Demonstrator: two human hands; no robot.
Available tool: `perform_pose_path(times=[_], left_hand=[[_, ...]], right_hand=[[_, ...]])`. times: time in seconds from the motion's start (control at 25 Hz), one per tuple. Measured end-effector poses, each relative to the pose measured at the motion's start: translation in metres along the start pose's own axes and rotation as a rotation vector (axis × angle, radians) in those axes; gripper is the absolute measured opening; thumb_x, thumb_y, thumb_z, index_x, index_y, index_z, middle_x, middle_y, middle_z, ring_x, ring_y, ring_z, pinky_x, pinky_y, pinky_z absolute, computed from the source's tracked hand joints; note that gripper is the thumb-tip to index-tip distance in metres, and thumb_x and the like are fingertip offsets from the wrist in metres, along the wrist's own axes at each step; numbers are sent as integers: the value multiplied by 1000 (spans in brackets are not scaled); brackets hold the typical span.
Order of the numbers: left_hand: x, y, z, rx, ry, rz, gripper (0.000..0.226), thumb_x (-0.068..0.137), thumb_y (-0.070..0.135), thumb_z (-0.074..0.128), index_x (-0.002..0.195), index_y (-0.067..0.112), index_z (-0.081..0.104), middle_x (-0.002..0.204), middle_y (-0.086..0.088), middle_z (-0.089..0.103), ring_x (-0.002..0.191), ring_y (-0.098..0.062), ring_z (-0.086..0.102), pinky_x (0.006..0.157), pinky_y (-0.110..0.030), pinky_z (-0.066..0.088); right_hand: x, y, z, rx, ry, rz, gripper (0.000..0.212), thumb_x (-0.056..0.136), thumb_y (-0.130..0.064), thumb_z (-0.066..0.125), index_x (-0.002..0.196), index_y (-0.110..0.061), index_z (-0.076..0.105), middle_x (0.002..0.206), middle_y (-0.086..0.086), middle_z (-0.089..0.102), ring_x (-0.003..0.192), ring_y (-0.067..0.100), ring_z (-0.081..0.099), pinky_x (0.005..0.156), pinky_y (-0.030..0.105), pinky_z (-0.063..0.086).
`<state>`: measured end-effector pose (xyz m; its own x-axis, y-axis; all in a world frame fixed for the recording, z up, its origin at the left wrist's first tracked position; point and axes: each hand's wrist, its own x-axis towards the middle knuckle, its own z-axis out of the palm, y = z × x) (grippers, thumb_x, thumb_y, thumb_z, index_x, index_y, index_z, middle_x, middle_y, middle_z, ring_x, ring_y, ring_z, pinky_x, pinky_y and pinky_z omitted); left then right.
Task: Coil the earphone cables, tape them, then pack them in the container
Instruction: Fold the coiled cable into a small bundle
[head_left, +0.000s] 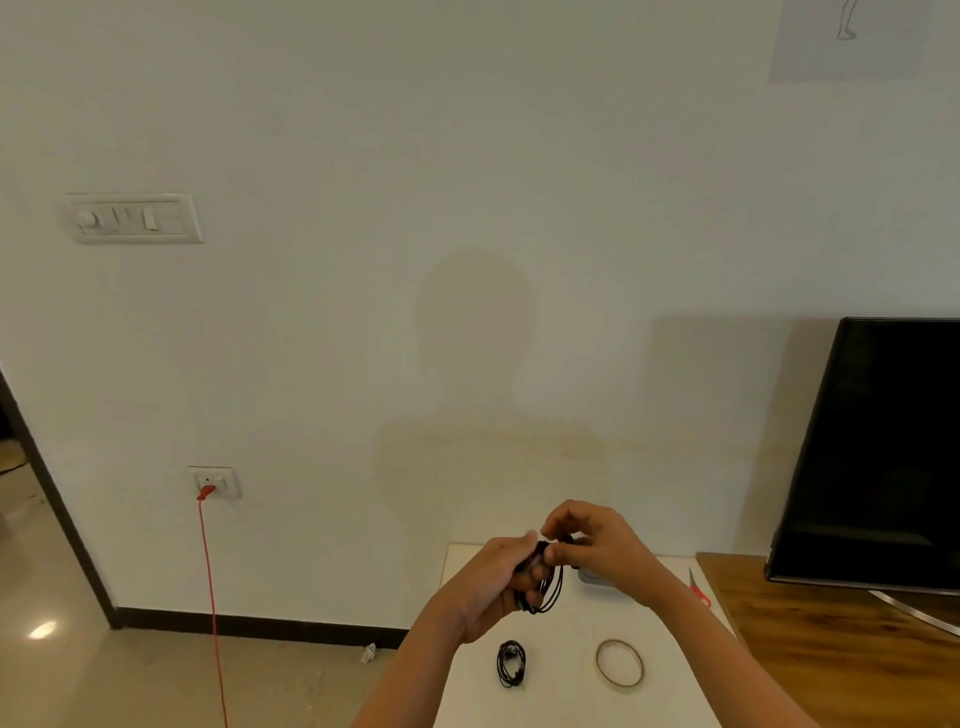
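Observation:
My left hand (493, 582) and my right hand (597, 545) are together above the white table (571, 696), both pinching a coiled black earphone cable (550, 592) whose loops hang below my fingers. A second black earphone coil (511, 663) lies flat on the table near the front. To its right lies a roll of clear tape (619, 664). A grey container (592, 576) sits at the back of the table, mostly hidden behind my right hand.
Red-handled scissors (698, 590) lie at the table's right edge. A wooden cabinet (831, 649) with a black TV (878, 457) stands to the right. A red cord (213, 597) hangs from a wall socket on the left, above the floor.

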<state>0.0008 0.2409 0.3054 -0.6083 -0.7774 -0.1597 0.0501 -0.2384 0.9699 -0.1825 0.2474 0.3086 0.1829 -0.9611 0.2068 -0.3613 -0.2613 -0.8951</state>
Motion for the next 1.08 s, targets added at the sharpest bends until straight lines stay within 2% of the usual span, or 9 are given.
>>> perform_pose_path(times=[0.08, 0.16, 0.44, 0.56, 0.64, 0.72, 0.84, 0.96, 1.08], left_hand=[[0, 0, 1, 18, -1, 21, 29, 103, 25, 39, 85, 11, 55, 61, 5, 43, 50, -6, 33, 57, -20, 41], [0, 0, 0, 8, 8, 25, 29, 104, 24, 38, 87, 9, 57, 61, 5, 40, 50, -6, 32, 57, -20, 42], [0, 3, -3, 35, 30, 17, 25, 103, 19, 39, 86, 12, 56, 63, 5, 39, 53, -7, 30, 62, -22, 43], [0, 2, -2, 17, 22, 45, 24, 101, 17, 40, 81, 14, 53, 63, 6, 40, 53, -7, 29, 61, -21, 43], [1, -3, -1, -39, 24, 75, 24, 101, 15, 39, 80, 14, 50, 62, 5, 39, 50, -6, 30, 61, -22, 43], [3, -10, 1, -132, 40, 87, 25, 101, 14, 39, 80, 12, 51, 63, 4, 41, 50, -7, 31, 64, -24, 45], [8, -16, -1, -217, 43, 35, 29, 100, 18, 38, 78, 10, 55, 67, -3, 50, 56, -11, 43, 69, -27, 45], [15, -13, -12, -177, 0, -118, 39, 103, 31, 34, 83, 8, 58, 69, -5, 56, 59, -15, 49, 71, -28, 44], [20, -13, -16, -111, -32, -139, 32, 104, 30, 35, 89, 12, 57, 70, 1, 50, 59, -9, 42, 66, -22, 40]], right_hand=[[-1, 2, 0, 124, -66, 28, 19, 78, -10, 75, 96, -11, 69, 95, 11, 71, 94, 31, 67, 85, 44, 55], [-5, 0, 1, 199, -117, 31, 25, 79, -8, 75, 103, -8, 68, 100, 13, 71, 98, 30, 67, 89, 39, 55], [-7, -6, -2, 307, -130, 57, 28, 80, -1, 71, 107, -2, 67, 97, 14, 71, 93, 23, 67, 82, 28, 53], [-7, -6, 1, 397, -109, 90, 22, 85, -2, 65, 106, 1, 64, 92, 13, 70, 87, 22, 66, 76, 30, 54], [-7, -2, 6, 469, -76, 108, 17, 86, -4, 64, 103, -1, 64, 92, 16, 68, 88, 28, 66, 81, 38, 56], [-7, 0, 10, 452, -30, 93, 13, 86, -3, 65, 99, -2, 65, 91, 18, 68, 86, 31, 67, 80, 38, 56], [-5, -1, 10, 295, -21, 36, 11, 84, 2, 66, 95, 2, 66, 81, 15, 71, 77, 22, 69, 73, 25, 53], [-4, -5, 5, 117, -104, 15, 12, 82, 1, 68, 94, -1, 69, 81, 10, 71, 77, 13, 67, 74, 20, 51], [-2, -4, 0, 81, -135, 17, 12, 81, -1, 69, 93, -2, 69, 86, 14, 71, 81, 14, 67, 77, 21, 52]])
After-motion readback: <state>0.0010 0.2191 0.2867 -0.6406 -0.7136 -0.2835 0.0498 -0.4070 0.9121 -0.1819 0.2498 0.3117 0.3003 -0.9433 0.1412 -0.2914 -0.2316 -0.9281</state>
